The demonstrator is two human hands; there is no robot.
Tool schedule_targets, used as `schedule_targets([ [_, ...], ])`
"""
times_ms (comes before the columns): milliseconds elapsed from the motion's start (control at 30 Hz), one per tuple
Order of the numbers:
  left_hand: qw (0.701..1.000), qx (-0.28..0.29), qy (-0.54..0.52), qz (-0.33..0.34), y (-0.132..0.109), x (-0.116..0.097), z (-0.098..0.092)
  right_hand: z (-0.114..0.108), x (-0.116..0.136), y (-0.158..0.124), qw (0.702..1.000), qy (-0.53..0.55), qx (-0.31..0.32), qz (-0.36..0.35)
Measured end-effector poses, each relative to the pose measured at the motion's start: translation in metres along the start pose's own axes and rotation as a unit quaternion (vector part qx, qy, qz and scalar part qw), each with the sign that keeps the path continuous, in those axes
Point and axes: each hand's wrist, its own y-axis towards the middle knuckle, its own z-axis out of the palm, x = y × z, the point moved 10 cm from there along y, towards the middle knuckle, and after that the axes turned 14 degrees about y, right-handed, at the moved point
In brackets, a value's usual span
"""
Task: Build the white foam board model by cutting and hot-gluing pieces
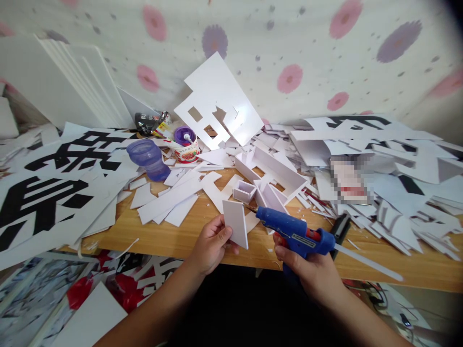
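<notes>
My left hand pinches a small white foam board piece between thumb and fingers, held upright over the front of the table. Wrapped round the handle of a blue glue gun is my right hand. The nozzle points left and meets, or nearly meets, the top right corner of the board piece. A white glue stick juts from the gun's rear. Just beyond my hands, a white foam structure with raised walls lies on the wooden table.
White offcuts cover much of the table. A purple translucent cup leans left of a red-and-white tub. A cut-out white board leans on the patterned wall covering. Sheets with black characters lie left. A black object sits behind the glue gun.
</notes>
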Motion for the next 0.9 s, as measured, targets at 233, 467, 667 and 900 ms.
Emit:
schedule_targets([
  [233, 1.0, 0.004, 0.004, 0.008, 0.0, -0.001, -0.001, -0.002, -0.001, 0.004, 0.999, -0.012, 0.029, -0.012],
  [467, 1.0, 0.009, 0.001, 0.007, 0.0, -0.002, 0.002, 0.001, 0.003, 0.004, 0.999, -0.024, 0.028, -0.016],
  [667, 1.0, 0.008, 0.0, 0.009, 0.0, -0.002, 0.002, -0.003, 0.002, 0.001, 0.999, -0.036, 0.018, -0.012],
  [900, 1.0, -0.002, 0.002, 0.004, 0.0, -0.002, 0.0, -0.004, -0.008, 0.0, 0.998, -0.045, 0.033, 0.016],
])
